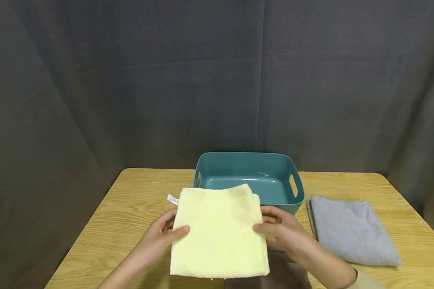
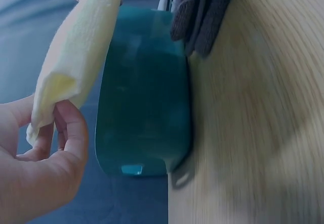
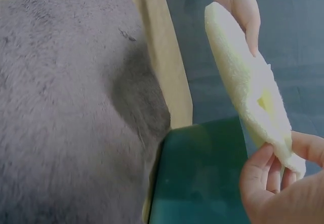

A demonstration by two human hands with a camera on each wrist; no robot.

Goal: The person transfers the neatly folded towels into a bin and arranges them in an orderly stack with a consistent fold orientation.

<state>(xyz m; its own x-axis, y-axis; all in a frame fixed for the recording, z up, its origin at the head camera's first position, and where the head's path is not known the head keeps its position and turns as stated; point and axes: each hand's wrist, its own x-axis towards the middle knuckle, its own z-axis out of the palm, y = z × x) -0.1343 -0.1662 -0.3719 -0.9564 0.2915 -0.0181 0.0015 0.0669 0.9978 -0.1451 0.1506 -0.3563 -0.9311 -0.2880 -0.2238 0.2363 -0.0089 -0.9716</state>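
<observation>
A folded pale yellow towel (image 1: 220, 233) is held up in front of me, with a small white tag (image 1: 172, 199) sticking out at its upper left. My left hand (image 1: 163, 231) pinches the left edge, thumb on the near face and fingers behind. On the opposite edge my right hand (image 1: 283, 228) grips the cloth the same way. In both wrist views the towel (image 2: 76, 46) shows its folded layers from the side. Behind it stands a teal plastic basket (image 1: 249, 158), its front partly hidden by the towel.
To the right of the basket lies a folded grey towel (image 1: 351, 230) on the wooden table (image 1: 130, 200). A dark brownish-grey cloth (image 1: 287, 273) lies at the near side, partly under my right arm. Dark grey curtains (image 1: 202, 88) hang behind the table.
</observation>
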